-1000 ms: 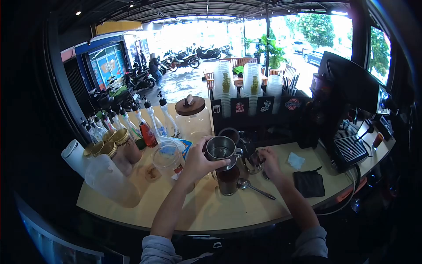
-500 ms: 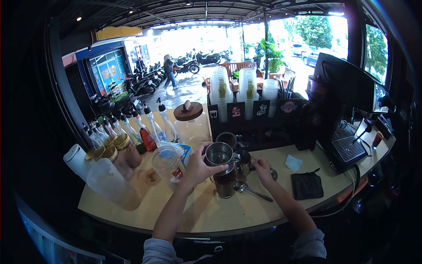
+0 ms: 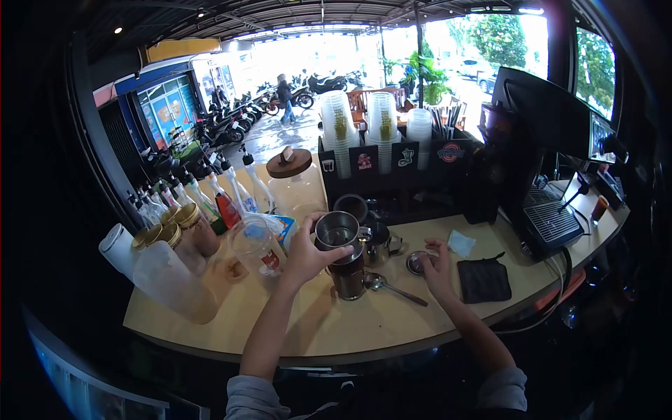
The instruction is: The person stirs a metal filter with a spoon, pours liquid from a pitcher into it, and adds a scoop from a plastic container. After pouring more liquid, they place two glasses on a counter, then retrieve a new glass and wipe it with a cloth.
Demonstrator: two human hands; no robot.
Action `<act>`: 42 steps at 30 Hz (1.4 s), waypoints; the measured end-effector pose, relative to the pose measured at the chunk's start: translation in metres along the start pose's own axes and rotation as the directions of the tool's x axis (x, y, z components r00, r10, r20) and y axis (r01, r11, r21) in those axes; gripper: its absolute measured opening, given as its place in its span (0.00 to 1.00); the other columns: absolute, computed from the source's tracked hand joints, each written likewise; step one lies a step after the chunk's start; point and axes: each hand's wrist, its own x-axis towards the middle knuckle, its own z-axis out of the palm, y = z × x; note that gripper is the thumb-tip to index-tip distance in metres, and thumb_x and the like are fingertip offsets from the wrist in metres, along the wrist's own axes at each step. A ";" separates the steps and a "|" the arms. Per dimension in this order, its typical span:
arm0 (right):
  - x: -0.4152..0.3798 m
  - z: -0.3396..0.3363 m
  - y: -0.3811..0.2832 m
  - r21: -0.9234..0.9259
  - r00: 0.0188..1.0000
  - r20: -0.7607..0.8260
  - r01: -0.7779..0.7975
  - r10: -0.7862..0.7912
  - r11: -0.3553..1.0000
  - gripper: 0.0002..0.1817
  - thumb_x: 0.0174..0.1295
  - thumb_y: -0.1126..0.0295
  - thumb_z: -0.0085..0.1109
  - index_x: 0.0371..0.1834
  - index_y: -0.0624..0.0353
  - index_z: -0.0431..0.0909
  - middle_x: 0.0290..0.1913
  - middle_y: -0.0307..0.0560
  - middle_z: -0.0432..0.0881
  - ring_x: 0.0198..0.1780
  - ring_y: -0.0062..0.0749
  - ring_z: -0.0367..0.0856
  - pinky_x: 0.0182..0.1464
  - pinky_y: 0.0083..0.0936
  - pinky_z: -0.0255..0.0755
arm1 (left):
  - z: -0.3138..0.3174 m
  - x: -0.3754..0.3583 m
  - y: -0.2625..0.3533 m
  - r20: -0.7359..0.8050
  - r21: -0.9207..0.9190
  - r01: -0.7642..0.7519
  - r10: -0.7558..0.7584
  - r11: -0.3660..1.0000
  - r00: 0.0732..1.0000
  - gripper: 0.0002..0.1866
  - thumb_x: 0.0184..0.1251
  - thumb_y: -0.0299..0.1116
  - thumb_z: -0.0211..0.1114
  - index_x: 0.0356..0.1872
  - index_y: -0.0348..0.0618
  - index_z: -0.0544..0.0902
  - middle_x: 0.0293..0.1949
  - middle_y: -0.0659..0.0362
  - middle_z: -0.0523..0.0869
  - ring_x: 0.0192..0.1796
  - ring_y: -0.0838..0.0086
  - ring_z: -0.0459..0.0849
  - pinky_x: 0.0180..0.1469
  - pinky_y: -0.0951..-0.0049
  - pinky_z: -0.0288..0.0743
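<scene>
My left hand (image 3: 308, 253) is wrapped round the side of a metal coffee dripper (image 3: 338, 229), thumb along its front. The dripper has a small side handle and sits over a tall glass (image 3: 348, 283) with dark contents. My right hand (image 3: 439, 271) is at the right rim of a small round metal lid (image 3: 416, 262) on the counter, its fingers apart. Between the two hands stands a metal pitcher (image 3: 378, 246), partly behind the dripper. A spoon (image 3: 395, 287) lies to the right of the glass, handle pointing right.
On the counter (image 3: 336, 336) stand a clear plastic jar (image 3: 253, 248), a wooden-lidded jar (image 3: 294, 192) and several pump bottles (image 3: 224, 206). A black pouch (image 3: 484, 281) and a white packet (image 3: 461, 243) lie right. Behind are stacked cups (image 3: 341, 133); an espresso machine (image 3: 549, 217) stands far right.
My right hand has moved from beside the pitcher to the round metal lid, and its fingers have spread. My left hand still holds the dripper. The view has shifted slightly.
</scene>
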 end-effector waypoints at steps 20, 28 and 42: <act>-0.058 -0.064 0.012 -0.093 0.998 -0.069 -0.014 0.008 0.996 0.14 0.59 0.80 0.56 0.47 0.59 0.69 0.42 0.43 0.71 0.36 0.19 0.71 0.37 0.16 0.68 | 0.169 0.010 0.036 0.103 -0.184 -0.013 0.033 0.983 0.994 0.38 0.44 0.42 0.80 0.54 0.35 0.69 0.48 0.53 0.81 0.51 0.71 0.81 0.54 0.71 0.74; -0.063 -0.066 0.010 -0.044 0.995 -0.026 -0.102 0.101 0.994 0.12 0.62 0.77 0.55 0.47 0.59 0.67 0.44 0.40 0.72 0.46 0.19 0.71 0.44 0.17 0.68 | 0.209 0.000 -0.016 0.083 -0.001 0.000 0.000 1.000 0.997 0.42 0.41 0.42 0.80 0.54 0.31 0.66 0.46 0.44 0.82 0.50 0.60 0.83 0.53 0.65 0.75; -0.064 -0.065 0.006 -0.081 0.994 -0.006 -0.106 0.106 0.991 0.11 0.63 0.77 0.55 0.47 0.59 0.68 0.43 0.40 0.73 0.38 0.14 0.70 0.36 0.13 0.66 | 0.209 -0.016 -0.028 0.125 0.068 0.009 -0.017 0.998 0.992 0.46 0.41 0.39 0.79 0.59 0.30 0.62 0.48 0.42 0.80 0.51 0.55 0.81 0.54 0.63 0.74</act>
